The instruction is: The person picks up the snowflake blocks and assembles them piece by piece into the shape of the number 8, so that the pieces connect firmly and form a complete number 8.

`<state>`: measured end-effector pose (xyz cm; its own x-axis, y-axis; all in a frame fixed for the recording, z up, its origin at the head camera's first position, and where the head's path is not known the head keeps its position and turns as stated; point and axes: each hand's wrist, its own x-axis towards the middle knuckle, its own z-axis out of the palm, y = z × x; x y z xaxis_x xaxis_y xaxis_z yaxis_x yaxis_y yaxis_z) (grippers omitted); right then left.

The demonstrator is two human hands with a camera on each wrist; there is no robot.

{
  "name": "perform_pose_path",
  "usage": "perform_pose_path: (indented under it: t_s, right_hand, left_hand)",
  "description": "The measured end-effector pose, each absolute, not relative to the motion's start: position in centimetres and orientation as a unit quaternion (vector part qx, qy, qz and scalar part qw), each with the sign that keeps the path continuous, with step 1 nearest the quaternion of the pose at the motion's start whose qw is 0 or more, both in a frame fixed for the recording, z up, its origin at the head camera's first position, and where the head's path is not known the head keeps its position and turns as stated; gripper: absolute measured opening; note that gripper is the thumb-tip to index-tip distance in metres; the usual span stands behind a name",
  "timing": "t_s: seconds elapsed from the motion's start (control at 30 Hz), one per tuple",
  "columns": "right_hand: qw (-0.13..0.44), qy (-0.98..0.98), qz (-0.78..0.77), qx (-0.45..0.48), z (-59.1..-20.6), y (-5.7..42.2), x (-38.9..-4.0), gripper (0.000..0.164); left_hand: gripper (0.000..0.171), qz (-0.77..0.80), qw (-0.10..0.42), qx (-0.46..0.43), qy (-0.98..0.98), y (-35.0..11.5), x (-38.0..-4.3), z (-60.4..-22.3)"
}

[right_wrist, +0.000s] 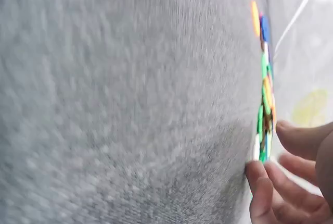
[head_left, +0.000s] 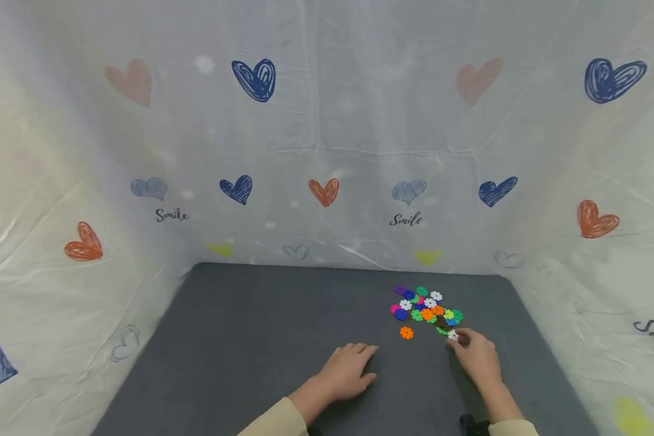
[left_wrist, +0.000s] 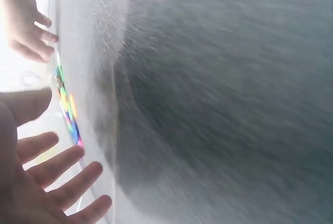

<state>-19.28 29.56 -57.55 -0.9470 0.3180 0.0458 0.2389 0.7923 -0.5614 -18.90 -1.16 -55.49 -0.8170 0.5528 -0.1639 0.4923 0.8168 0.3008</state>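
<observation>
A pile of small flower-shaped plastic discs (head_left: 427, 313) in many colours lies at the right part of the dark table. My right hand (head_left: 476, 357) is at the pile's near right edge. Its fingertips are right at a white disc (head_left: 453, 335); in the right wrist view, a gap shows between the thumb (right_wrist: 299, 139) and the other fingers (right_wrist: 276, 187). My left hand (head_left: 344, 370) is over the table to the left of the pile, fingers spread and holding nothing. The left wrist view shows its fingers (left_wrist: 62, 174) apart from one another.
One orange disc (head_left: 407, 333) lies apart, just in front of the pile. The dark grey table (head_left: 240, 339) is bounded at the back and sides by a pale curtain (head_left: 349, 121) printed with hearts. A black object (head_left: 473, 425) shows by the right wrist.
</observation>
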Motion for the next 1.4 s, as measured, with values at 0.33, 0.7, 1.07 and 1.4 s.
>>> perform_pose_path:
  t_s: [0.33, 0.7, 1.07, 1.4]
  right_hand:
    - [0.04, -0.941, 0.295, -0.16, -58.5, 30.4, -20.5, 0.048]
    - [0.008, -0.939, 0.293, -0.182, -58.3, 30.3, -20.4, 0.038]
    - [0.084, -0.927, 0.321, -0.178, -57.4, 27.8, -19.7, 0.021]
    - [0.155, -0.909, 0.363, -0.137, -55.9, 22.6, -17.6, 0.019]
  left_hand:
    - [0.068, 0.114, 0.135, 0.249, 0.952, 4.5, -22.0, -57.2]
    - [0.047, 0.004, 0.103, 0.291, 0.951, 6.3, -22.3, -57.6]
    - [0.012, -0.018, -0.016, 0.316, 0.948, 5.7, -22.5, -57.3]
    - [0.024, 0.065, 0.057, 0.292, 0.953, 6.2, -22.1, -57.4]
